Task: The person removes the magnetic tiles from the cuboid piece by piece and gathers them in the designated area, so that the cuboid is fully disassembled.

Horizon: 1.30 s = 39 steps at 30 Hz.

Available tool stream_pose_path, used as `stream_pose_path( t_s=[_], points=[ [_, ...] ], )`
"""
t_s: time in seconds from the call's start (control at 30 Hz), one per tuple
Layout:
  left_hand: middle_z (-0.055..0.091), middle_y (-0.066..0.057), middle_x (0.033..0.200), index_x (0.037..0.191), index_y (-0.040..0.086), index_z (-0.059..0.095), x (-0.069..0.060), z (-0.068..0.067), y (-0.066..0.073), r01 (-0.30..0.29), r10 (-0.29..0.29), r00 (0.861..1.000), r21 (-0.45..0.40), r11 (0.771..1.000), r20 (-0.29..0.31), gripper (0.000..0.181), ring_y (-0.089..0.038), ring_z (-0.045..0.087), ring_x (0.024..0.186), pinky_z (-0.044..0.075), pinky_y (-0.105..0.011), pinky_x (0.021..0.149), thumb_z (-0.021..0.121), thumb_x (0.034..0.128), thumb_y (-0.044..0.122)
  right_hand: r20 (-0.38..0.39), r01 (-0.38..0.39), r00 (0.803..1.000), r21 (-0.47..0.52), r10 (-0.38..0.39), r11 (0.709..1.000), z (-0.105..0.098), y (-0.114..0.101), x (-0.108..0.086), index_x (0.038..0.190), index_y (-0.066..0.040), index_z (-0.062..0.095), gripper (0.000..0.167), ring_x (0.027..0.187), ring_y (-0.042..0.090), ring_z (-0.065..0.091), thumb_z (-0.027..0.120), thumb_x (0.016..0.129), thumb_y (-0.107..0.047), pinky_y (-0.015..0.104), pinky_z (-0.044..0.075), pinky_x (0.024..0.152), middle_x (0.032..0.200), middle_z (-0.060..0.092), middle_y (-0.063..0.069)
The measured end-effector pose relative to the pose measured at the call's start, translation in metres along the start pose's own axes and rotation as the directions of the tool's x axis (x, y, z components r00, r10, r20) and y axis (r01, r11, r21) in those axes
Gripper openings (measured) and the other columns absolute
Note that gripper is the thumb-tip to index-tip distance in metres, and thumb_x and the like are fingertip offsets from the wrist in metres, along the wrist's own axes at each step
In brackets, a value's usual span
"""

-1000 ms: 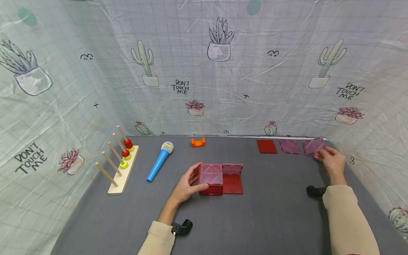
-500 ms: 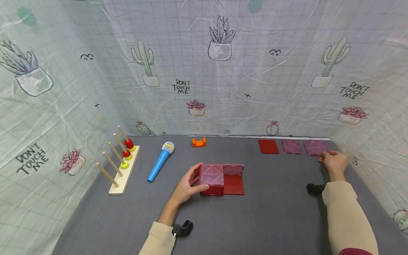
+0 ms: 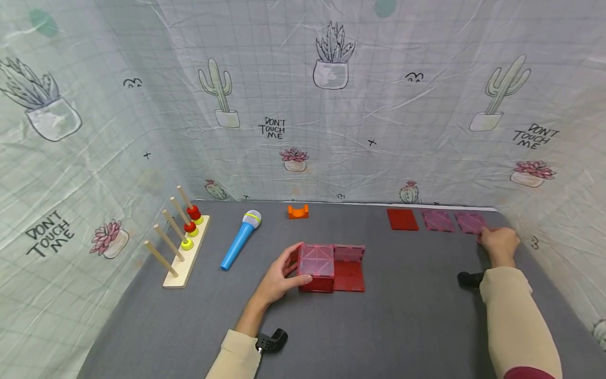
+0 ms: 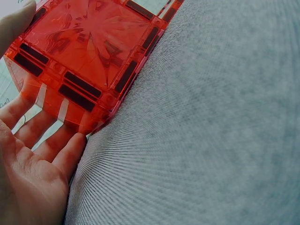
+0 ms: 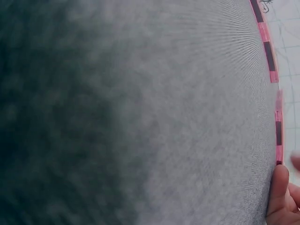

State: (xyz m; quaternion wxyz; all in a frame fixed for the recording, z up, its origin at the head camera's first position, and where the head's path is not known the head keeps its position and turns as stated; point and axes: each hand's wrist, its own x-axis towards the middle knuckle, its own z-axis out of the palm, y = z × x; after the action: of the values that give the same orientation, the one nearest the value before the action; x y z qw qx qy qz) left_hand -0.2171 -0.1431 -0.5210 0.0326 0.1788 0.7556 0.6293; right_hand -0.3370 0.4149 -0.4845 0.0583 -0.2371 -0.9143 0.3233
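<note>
My left hand (image 3: 283,276) grips a box of red see-through magnetic tiles (image 3: 316,260), fingers along its left side and thumb at the near top edge. To the right of the box, a red tile (image 3: 349,276) lies flat, with another tile (image 3: 349,253) standing along its back. In the left wrist view, the fingers (image 4: 49,136) show through the red box wall. My right hand (image 3: 500,245) is at the near right corner of a flat pink tile (image 3: 470,222). In the right wrist view, the thumb (image 5: 280,185) meets the tile's end; a blurred finger stands apart.
A flat pink tile (image 3: 437,220) and a red tile (image 3: 403,219) lie left of the right hand. An orange block (image 3: 298,212), a blue toy microphone (image 3: 240,240) and a wooden peg stand (image 3: 191,258) with rings sit farther left. Printed cloth (image 3: 350,116) walls the table.
The far right pink tile was tilted up in my right hand and now lies flat. That hand has shifted slightly right, to its corner. My left hand keeps its hold on the box.
</note>
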Motion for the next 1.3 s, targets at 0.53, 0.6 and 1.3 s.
stream_pose_path(
  t_s=[0.53, 0.6, 1.3],
  points=[
    [0.048, -0.008, 0.152, 0.152, 0.021, 0.039, -0.002, 0.001, 0.000, -0.001, 0.001, 1.000, -0.012, 1.000, 0.006, 0.076, -0.029, 0.048, 0.138, 0.042, -0.048, 0.115, 0.075, 0.0857, 0.025, 0.095, -0.070, 0.992, -0.101, 0.080, 0.992, 0.003, -0.002, -0.010, 0.131, 0.025, 0.045, 0.083, 0.133, 0.059, 0.032, 0.051, 0.097, -0.050, 0.061, 0.031, 0.113, 0.140, 0.038, 0.045],
    [0.048, -0.008, 0.151, 0.152, 0.021, 0.039, -0.002, 0.001, 0.000, -0.001, 0.001, 1.000, -0.013, 1.000, 0.004, 0.076, -0.029, 0.048, 0.138, 0.042, -0.048, 0.115, 0.075, 0.0856, 0.025, 0.095, -0.063, 0.993, -0.108, 0.074, 0.992, 0.003, -0.004, -0.010, 0.131, 0.026, 0.043, 0.086, 0.133, 0.059, 0.033, 0.050, 0.096, -0.052, 0.061, 0.031, 0.113, 0.140, 0.038, 0.046],
    [0.050, -0.006, 0.151, 0.151, 0.021, 0.039, 0.001, 0.001, -0.002, -0.023, 0.023, 1.000, 0.004, 1.000, -0.008, 0.075, -0.027, 0.048, 0.138, 0.043, -0.045, 0.114, 0.075, 0.0851, 0.025, 0.023, -0.002, 1.000, 0.120, -0.001, 0.993, -0.014, -0.033, -0.031, 0.150, 0.016, 0.023, 0.091, 0.139, 0.055, 0.033, 0.048, 0.098, -0.054, 0.061, 0.033, 0.115, 0.148, 0.034, 0.042]
  ],
)
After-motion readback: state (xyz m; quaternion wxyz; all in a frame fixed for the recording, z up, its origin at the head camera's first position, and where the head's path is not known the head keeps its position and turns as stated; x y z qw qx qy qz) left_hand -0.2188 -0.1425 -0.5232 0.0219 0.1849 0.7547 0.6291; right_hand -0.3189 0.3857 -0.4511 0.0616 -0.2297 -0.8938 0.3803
